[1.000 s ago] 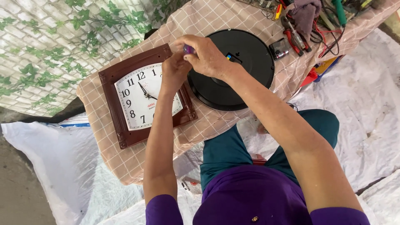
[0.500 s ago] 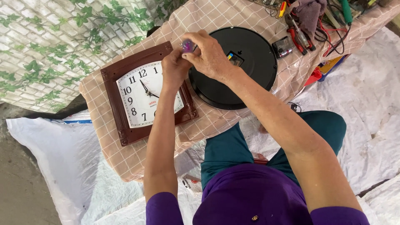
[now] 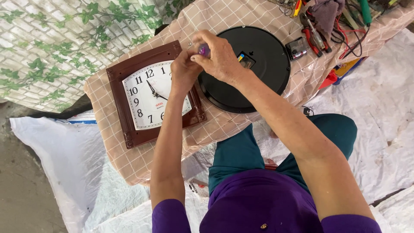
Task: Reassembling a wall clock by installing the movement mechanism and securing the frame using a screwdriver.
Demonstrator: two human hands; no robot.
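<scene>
Between the square brown plastic wall clock (image 3: 154, 92) and round black clock back (image 3: 254, 64), both hands, left hand (image 3: 184, 71) and right hand (image 3: 220, 58), meet, pinching a small, light, likely slippery purple object (image 3: 204, 50) by its sides.

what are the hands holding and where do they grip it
A small purple object, pinched at its end between both hands: right hand, left hand. What it is cannot be told.

Hands drift slightly right and down in the view

The left hand (image 3: 184, 71) and right hand (image 3: 220, 58), closed on a small purple thing (image 3: 204, 50), now sit lower; the square clock (image 3: 153, 92) shows further right; more ground shows at left.
</scene>
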